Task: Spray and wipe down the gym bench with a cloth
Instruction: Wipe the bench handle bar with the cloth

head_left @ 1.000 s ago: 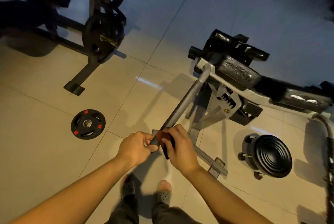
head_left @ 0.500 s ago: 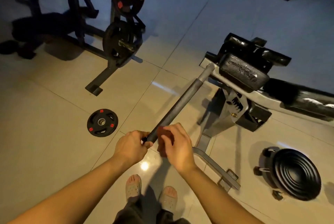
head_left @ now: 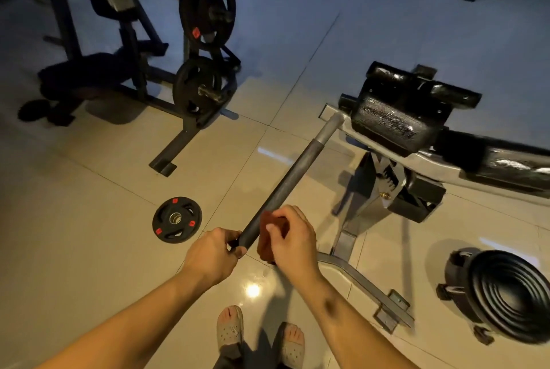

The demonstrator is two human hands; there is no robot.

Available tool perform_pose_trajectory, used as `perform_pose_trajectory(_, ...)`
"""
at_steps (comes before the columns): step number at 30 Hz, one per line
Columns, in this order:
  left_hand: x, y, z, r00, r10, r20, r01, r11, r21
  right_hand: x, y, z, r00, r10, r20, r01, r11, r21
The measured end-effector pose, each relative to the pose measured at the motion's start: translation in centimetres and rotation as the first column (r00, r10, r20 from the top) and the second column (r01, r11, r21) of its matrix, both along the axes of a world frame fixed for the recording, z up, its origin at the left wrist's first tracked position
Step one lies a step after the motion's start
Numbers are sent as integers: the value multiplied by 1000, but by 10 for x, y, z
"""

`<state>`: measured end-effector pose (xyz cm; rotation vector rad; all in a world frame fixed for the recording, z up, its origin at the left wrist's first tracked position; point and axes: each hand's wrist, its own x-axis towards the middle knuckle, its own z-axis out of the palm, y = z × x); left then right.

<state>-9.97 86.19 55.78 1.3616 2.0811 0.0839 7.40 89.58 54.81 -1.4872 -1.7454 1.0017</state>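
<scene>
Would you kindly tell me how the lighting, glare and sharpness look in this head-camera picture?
Head view: dim, warm on the near floor, bluish farther back; a bright glare spot at lower centre; wide-angle bending at the edges; the red cloth in the right hand looks murky, the bar crisper.

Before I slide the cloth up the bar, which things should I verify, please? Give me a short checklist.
1. Left hand grips the near end of the long dark grey metal bar: ok.
2. Right hand holds the crumpled red cloth: ok.
3. Cloth wrapped round the bar: not ok, it sits beside it.
4. Bar free of objects up to the black padded bench: ok.
5. Bar already sprayed: cannot tell.
</scene>
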Motion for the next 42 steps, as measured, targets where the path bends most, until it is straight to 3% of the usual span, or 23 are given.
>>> perform_pose_trajectory(3, -2, 3, 3, 1000, -29, 2, 29, 999, -32, 14, 46, 25, 998, -50, -41, 49, 998, -29)
perform_pose_trajectory(5, -3, 5, 3, 999, -40, 11, 40, 999, -36, 25, 92, 46, 980, -195, -44, 196, 981, 12)
perform_pose_trajectory(8, -5, 5, 3, 998, -64, 6, 64, 997, -30, 27, 116, 60, 966, -249, 72, 240, 964, 110)
perform_pose_trajectory(11, -11, 5, -2, 997, -63, 48, 65, 997, -34, 17, 70, 38, 978, -178, 108, 164, 978, 126)
perform_pose_trajectory(15, -20, 11, -4, 986, -79, 149, 86, 996, -40, 17, 1, -2, 965, 113, 238, -111, 994, -23)
perform_pose_trajectory(17, -23, 12, -4, 975, -95, 199, 105, 994, -39, 21, 13, 5, 982, -22, 185, 28, 999, -29)
perform_pose_trajectory(19, -28, 14, -7, 961, -95, 260, 107, 994, -33, 24, 48, 27, 958, -273, 92, 269, 961, 63)
perform_pose_trajectory(21, -34, 19, -7, 938, -134, 321, 153, 988, -33, 21, 87, 51, 917, -387, 93, 371, 916, 155)
perform_pose_trajectory(24, -43, 28, -2, 895, -248, 371, 281, 959, -36, -5, 105, 61, 889, -387, 246, 356, 920, 161)
perform_pose_trajectory(30, -54, 45, -7, 836, -370, 406, 417, 908, -29, -70, 8, 18, 864, -368, 343, 306, 926, 221)
perform_pose_trajectory(33, -54, 45, -10, 820, -392, 417, 443, 896, -30, -87, -30, 16, 883, -348, 315, 301, 935, 190)
perform_pose_trajectory(35, -55, 44, -11, 820, -381, 427, 433, 901, -29, -80, -16, 20, 886, -342, 312, 287, 935, 208)
perform_pose_trajectory(40, -57, 50, -13, 802, -407, 438, 464, 885, -28, -43, 100, 49, 796, -552, 248, 473, 823, 314)
perform_pose_trajectory(42, -56, 53, -11, 795, -391, 463, 462, 885, -47, -40, 105, 50, 795, -576, 191, 504, 801, 323)
